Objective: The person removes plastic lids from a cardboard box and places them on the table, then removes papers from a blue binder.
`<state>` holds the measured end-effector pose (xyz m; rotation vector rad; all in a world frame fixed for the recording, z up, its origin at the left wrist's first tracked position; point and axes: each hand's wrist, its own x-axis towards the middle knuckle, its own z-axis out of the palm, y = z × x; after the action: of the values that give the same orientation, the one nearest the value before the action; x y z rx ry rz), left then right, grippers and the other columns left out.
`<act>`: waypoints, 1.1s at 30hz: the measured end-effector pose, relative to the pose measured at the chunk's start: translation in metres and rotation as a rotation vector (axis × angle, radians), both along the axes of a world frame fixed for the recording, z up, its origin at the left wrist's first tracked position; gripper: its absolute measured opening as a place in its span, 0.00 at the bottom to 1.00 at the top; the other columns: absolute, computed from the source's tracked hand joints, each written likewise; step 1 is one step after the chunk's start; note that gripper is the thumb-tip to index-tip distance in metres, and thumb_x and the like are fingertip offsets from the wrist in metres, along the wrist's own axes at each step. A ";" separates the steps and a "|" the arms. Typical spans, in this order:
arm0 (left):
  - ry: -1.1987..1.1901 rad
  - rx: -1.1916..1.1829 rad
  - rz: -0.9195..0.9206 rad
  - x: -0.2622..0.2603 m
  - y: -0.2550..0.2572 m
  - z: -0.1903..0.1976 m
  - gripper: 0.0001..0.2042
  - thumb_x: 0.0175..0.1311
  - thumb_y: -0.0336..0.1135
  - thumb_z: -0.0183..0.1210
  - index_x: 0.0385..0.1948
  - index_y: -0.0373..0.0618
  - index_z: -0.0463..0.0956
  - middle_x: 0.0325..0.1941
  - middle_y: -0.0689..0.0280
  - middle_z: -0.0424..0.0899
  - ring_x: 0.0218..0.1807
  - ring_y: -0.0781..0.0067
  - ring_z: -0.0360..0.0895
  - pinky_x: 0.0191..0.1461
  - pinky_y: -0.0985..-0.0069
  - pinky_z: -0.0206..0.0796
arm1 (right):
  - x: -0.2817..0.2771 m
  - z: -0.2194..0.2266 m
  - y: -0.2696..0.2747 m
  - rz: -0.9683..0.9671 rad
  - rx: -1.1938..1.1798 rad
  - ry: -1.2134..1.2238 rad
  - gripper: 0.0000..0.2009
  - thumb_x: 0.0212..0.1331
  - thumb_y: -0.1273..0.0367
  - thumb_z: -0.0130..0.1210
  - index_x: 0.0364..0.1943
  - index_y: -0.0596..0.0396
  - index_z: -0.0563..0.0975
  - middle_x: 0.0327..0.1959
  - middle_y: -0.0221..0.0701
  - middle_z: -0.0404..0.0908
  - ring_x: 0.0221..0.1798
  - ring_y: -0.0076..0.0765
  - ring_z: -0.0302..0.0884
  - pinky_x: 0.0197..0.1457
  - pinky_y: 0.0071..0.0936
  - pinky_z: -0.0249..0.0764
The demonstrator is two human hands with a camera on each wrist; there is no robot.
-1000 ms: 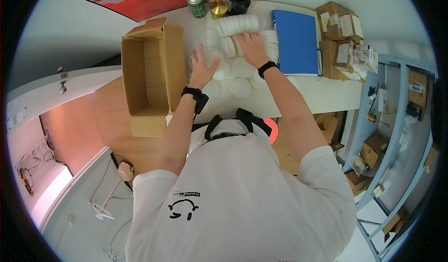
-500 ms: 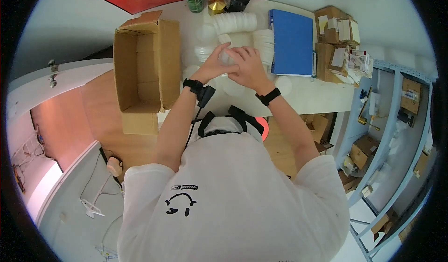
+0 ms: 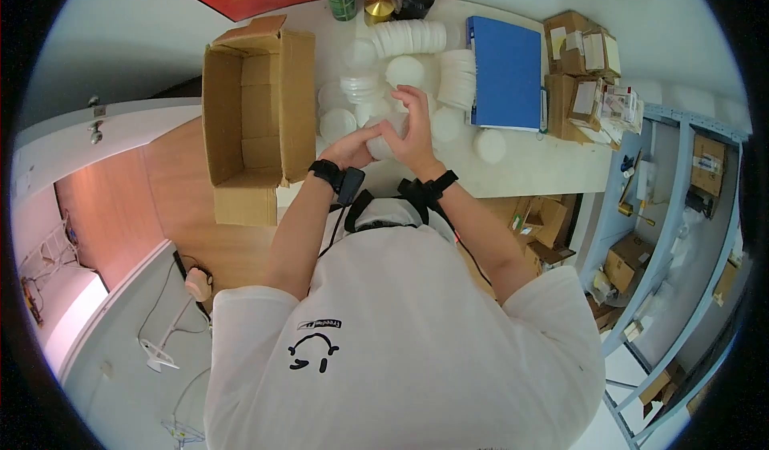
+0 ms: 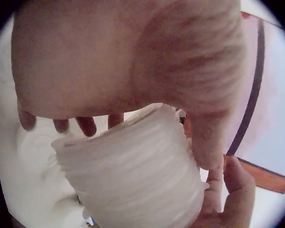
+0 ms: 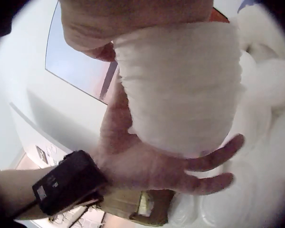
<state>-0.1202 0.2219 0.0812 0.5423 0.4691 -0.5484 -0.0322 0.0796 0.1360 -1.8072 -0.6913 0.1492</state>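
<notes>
Close to the table's front edge, both hands hold a stack of thin white discs (image 5: 185, 90) between them. The left hand (image 3: 350, 150) cups one end, its thumb along the side and its fingers past the end in the right wrist view. From the other end the right hand (image 3: 415, 139) holds the stack, its palm against it and its fingers pointing away from the body. More loose translucent discs (image 3: 338, 123) lie around the hands. Behind them are two more stacks, a long back stack (image 3: 408, 37) and a curved stack (image 3: 457, 80) by the blue folder.
An open cardboard box (image 3: 260, 121) stands at the left. The blue folder (image 3: 506, 72) lies on the right, beside small boxes (image 3: 585, 45). A spray can (image 3: 341, 0), a brass-coloured bottle (image 3: 379, 5) and a black roll (image 3: 415, 0) line the back.
The right hand has left the stacks by the folder, and the left hand the loose discs. Both came together mid-table, then drew back toward the body with a stack between them.
</notes>
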 end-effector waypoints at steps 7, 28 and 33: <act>0.088 0.094 0.060 -0.001 0.006 0.010 0.40 0.61 0.49 0.65 0.72 0.57 0.49 0.69 0.65 0.62 0.69 0.60 0.63 0.69 0.45 0.57 | -0.017 -0.034 -0.007 -0.085 -0.065 -0.036 0.29 0.53 0.68 0.64 0.60 0.57 0.68 0.58 0.49 0.68 0.64 0.56 0.65 0.70 0.43 0.60; 0.223 0.405 0.265 -0.014 0.027 0.008 0.34 0.63 0.53 0.64 0.67 0.56 0.57 0.66 0.68 0.68 0.64 0.64 0.70 0.62 0.50 0.67 | 0.042 -0.043 -0.015 0.012 -0.154 0.334 0.36 0.57 0.59 0.66 0.68 0.54 0.65 0.72 0.49 0.61 0.74 0.50 0.59 0.72 0.40 0.60; 0.200 0.401 0.286 0.009 0.026 0.012 0.39 0.62 0.53 0.65 0.70 0.55 0.50 0.68 0.65 0.66 0.65 0.62 0.69 0.63 0.48 0.65 | 0.043 -0.078 -0.015 -0.144 -0.639 -0.385 0.37 0.54 0.57 0.66 0.68 0.51 0.65 0.72 0.51 0.59 0.74 0.60 0.55 0.74 0.50 0.54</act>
<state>-0.1108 0.2482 0.0933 0.7909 0.8421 -0.2327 0.0110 0.0641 0.0585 -2.5321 -0.8382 -0.0925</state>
